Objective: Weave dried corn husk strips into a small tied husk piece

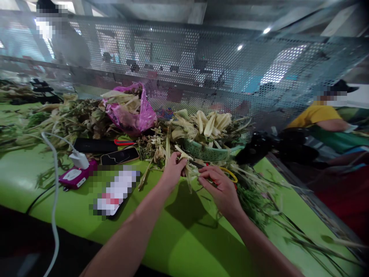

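Observation:
My left hand is closed around a pale ear of corn with husk strips hanging down from it, perhaps baby corn. In my right hand is a pair of scissors, its dark blades pointing left toward the ear and red showing at the handle. My right thumb and forefinger are close to a loose pale husk strip; whether they pinch it is unclear. Just behind both hands stands a green basket heaped with pale corn ears. A yellow loop shows behind my right hand.
On the green table lie a lit phone, a dark phone, a black slab and a purple power strip with a white cable. Behind are a pink bag and husk piles. A person in yellow is at right.

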Motion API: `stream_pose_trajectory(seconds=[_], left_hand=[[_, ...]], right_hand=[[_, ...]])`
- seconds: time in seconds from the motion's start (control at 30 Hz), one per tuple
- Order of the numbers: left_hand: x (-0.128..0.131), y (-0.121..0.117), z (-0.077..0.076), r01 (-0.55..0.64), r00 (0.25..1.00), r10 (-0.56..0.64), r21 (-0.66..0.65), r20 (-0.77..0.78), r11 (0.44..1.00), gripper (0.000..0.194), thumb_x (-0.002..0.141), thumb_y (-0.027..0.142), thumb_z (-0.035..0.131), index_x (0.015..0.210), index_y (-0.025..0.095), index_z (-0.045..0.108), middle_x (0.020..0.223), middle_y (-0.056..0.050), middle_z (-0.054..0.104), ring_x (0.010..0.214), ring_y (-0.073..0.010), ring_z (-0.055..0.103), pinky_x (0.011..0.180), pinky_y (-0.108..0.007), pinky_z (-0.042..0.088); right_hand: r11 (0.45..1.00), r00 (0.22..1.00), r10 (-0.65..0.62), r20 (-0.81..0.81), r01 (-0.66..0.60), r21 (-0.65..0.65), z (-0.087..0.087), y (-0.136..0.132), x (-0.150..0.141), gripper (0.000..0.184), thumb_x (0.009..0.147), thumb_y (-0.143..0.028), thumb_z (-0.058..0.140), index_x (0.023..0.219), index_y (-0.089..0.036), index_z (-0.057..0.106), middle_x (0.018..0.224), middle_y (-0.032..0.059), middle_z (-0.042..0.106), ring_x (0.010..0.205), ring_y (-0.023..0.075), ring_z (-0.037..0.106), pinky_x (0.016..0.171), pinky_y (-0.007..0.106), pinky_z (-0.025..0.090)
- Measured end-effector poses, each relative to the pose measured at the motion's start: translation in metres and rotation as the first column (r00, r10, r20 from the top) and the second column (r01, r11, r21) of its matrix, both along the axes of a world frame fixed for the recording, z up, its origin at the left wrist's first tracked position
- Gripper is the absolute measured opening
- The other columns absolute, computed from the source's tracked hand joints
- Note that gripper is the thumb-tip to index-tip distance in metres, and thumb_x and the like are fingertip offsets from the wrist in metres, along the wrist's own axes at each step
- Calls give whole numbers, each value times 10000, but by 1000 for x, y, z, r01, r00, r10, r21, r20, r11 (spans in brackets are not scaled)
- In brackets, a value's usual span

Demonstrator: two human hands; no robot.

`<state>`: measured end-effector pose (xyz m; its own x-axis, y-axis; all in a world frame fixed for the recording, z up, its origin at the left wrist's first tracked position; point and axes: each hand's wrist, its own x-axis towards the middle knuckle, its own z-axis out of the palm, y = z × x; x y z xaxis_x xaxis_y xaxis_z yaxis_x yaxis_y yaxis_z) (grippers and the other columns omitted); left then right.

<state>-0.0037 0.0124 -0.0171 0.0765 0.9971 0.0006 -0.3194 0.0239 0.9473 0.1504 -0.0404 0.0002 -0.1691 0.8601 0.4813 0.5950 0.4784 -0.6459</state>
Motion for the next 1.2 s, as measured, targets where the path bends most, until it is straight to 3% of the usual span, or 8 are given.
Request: stream_pose_trajectory(seconds=[0.23,0.47,0.63,0.87,0.97,1.2], left_hand=[[0,-2,1,30,998,-26,-50,60,998,201,806,295,558,958,223,447,703,38,516,537,-80,496,513,-201,448],[4,3,-10,-55,997,58,78,-44,995,164,797,265,567,935,215,491,702,36,499,581,-75,463,532,-166,382],[2,3,-9,-27,998,31,90,-46,996,149,810,295,556,924,220,499,688,37,467,576,-78,433,504,-163,344],[3,2,-9,-112,993,116,144,-20,983,152,824,290,536,956,221,503,764,22,514,682,-89,502,621,-181,402],[6,1,-8,-117,993,118,145,5,982,159,831,289,530,967,216,494,743,27,518,652,-81,496,609,-177,399],[2,3,-5,-31,999,28,119,27,992,205,811,343,567,938,205,484,646,49,487,504,-65,430,458,-170,343]], right_hand=[[1000,999,29,24,-29,-1,-4,-1,-5,141,833,-272,577,712,-210,614,928,63,615,929,221,568,851,362,419],[998,998,58,21,-58,-5,-8,-2,-6,123,837,-267,586,739,-215,639,918,57,615,921,212,578,844,343,427],[999,999,43,17,-42,-15,-5,-1,-4,151,849,-282,573,726,-212,626,921,58,620,907,208,582,842,346,431],[983,985,-27,170,-4,184,-5,-4,-9,75,811,-263,622,754,-230,657,1018,83,604,988,246,556,884,422,423],[978,978,-19,208,-26,209,-3,-10,-15,52,814,-247,616,789,-240,661,1051,80,592,1017,247,541,890,421,419],[992,990,48,133,-63,109,-1,-11,-14,94,833,-208,580,743,-215,607,1057,75,579,1016,225,539,900,388,401]])
